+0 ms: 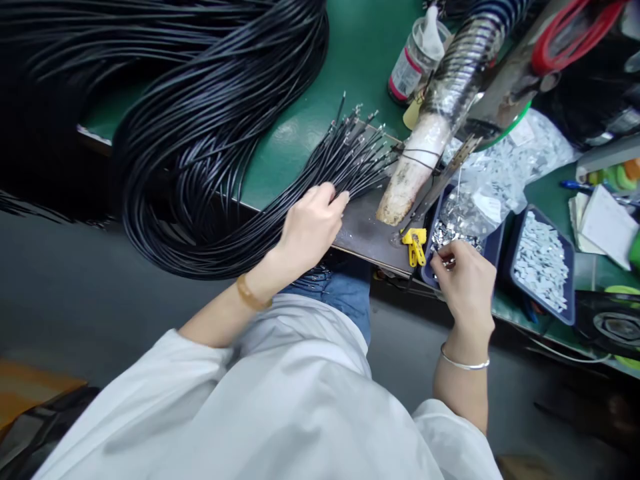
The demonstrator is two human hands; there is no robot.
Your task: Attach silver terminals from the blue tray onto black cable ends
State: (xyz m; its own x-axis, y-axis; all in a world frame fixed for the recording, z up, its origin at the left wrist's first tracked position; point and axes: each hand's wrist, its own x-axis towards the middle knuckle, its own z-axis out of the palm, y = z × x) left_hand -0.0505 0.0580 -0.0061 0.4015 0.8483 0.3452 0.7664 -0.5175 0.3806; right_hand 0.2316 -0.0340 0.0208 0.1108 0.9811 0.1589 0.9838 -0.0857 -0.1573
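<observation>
A thick bundle of thin black cables (215, 133) loops across the left of the bench. The loose cable ends (365, 150), many with small shiny metal tips, fan out near the middle. My left hand (313, 223) lies over this bundle with its fingers curled around cables near their ends. Over a dark blue tray (493, 247) of small shiny metal pieces (453, 233), my right hand (465, 273) is closed, thumb and forefinger pinched together. What sits between those fingertips is too small to make out. A yellow clip-like piece (415, 245) is beside the tray at the bench edge.
A flexible duct with a whitish end (413, 167) slants down over the bench. Another blue tray (545, 263) holds pale small pieces. Behind are a clear plastic bag (520, 153), a labelled jar (407, 73) and red cable (565, 47). Paper slips (607, 223) lie at right.
</observation>
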